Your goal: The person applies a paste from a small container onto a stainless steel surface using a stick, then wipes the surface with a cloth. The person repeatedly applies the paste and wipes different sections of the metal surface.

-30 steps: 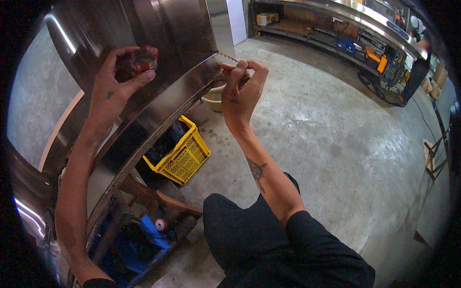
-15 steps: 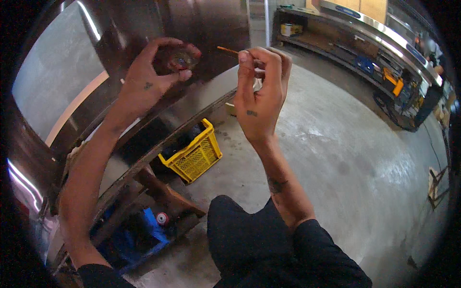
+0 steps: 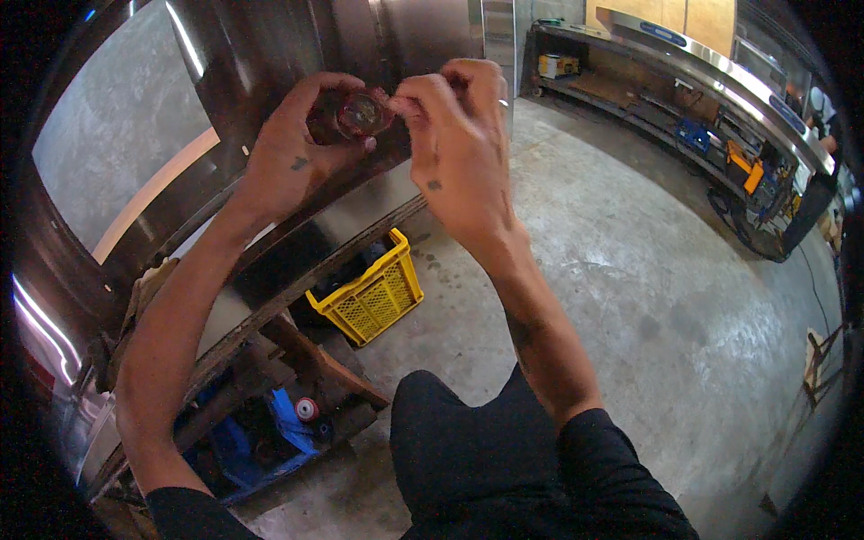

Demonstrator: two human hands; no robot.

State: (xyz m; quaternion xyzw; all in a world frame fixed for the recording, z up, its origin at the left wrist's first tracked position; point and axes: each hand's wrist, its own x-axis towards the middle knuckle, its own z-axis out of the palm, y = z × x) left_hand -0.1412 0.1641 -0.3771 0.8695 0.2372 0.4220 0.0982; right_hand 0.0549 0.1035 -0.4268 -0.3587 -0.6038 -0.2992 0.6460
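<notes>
Grey concrete floor (image 3: 630, 315) fills most of my remote view from one to five o'clock. A dark, shiny brown panel (image 3: 405, 36) stands from eleven to twelve, behind the hands. At two o'clock, well away, I see a long metal-edged bench (image 3: 666, 67) with shelves below. A yellow crate (image 3: 382, 297) sits just off centre toward eight, and farther out at seven lies a blue plastic piece (image 3: 292, 423).

The right hand (image 3: 463, 139) is at twelve, fingertips pinched together and pointing left; I cannot tell whether anything is between them. The left hand (image 3: 301, 144), at eleven, curves thumb and fingers around a small round reddish container (image 3: 360, 115), grasping it by the sides.

The right fingertips reach the container's three o'clock edge, touching or just beside it. I judge that the container is secured and the hands are together; its contents are too dim to show what is finished or left.
</notes>
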